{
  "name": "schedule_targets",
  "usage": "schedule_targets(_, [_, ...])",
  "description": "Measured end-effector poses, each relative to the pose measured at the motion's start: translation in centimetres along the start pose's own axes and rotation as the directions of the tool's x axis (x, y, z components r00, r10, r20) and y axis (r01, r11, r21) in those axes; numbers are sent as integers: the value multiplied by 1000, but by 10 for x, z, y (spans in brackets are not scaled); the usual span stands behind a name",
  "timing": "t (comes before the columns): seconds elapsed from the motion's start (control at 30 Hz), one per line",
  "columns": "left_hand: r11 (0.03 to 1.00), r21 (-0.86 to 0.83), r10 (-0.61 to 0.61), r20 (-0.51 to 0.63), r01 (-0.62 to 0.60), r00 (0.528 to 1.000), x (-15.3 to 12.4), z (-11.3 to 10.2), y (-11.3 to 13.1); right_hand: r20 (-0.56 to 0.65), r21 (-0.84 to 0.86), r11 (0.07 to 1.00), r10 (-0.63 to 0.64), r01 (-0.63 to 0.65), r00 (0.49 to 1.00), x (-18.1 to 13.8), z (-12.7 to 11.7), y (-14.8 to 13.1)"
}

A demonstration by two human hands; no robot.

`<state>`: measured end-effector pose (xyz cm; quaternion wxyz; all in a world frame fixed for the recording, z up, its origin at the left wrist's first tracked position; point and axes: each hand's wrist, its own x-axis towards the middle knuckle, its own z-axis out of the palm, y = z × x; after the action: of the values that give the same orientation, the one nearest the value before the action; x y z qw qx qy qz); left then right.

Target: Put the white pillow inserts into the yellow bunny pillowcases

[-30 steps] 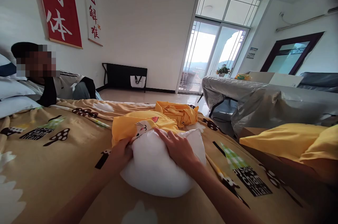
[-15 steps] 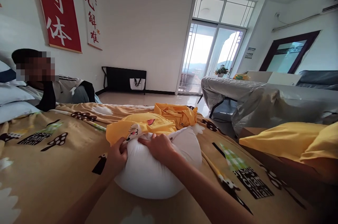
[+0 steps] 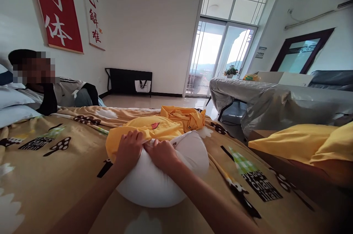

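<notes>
While both hands work side by side at the cover's mouth, the white pillow sits right under them, mid-blanket, nearer the far edge than the corners at left. Left hand: fingers curled over, clutching the yellow cover at its near rim, on the pillow's upper left. Right hand: bunched, gripping the cover's rim just beside the left; fingertips hidden, so can't tell how much pillow is caught in that grip. Hands very close, can't tell if touching.

Pillow's bare near part bulges toward the wearer, below the hands and between the forearms; another white bulge pokes out to the right of the right hand. Cover lies beyond both hands, over the pillow's far side, rounded up, with a small red print on top.

Yellow heap of crumpled cloth just behind the cover, near the far right corner of the blanket. Yellow cushions at the right edge, by a brown box, well apart from the hands. White pillows stacked at the left edge; a person in a dark cap sits beside them, at the far left corner.
</notes>
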<state>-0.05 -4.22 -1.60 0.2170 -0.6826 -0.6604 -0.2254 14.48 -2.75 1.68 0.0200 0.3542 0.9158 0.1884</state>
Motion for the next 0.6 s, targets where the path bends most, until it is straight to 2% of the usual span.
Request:
schedule_targets(0.13, [991,25,135,13,-135,991,11,-7,10,-37,-7,998,-70,69,997,-2,4,-13])
schedule_targets(0.27, [991,-9,134,45,-134,990,11,-6,19,-89,14,991,-134,136,987,-1,16,-12])
schedule_targets(0.37, [987,-24,159,50,-158,986,2,-4,28,-88,73,993,-87,94,992,-4,26,-5])
schedule_targets(0.4, [982,-23,188,26,-187,982,-3,-4,30,-76,86,994,-54,61,996,-7,28,-1])
schedule_targets(0.47, [965,-15,260,-100,-263,960,-14,-6,30,-81,101,995,17,-9,997,-13,30,6])
schedule_targets(0.53, [947,5,310,-279,-322,909,-28,-8,21,-121,112,991,85,-71,989,-20,30,15])
schedule_targets(0.6, [946,-7,292,-413,-324,863,-45,-9,3,-144,127,984,143,-125,979,-27,28,24])
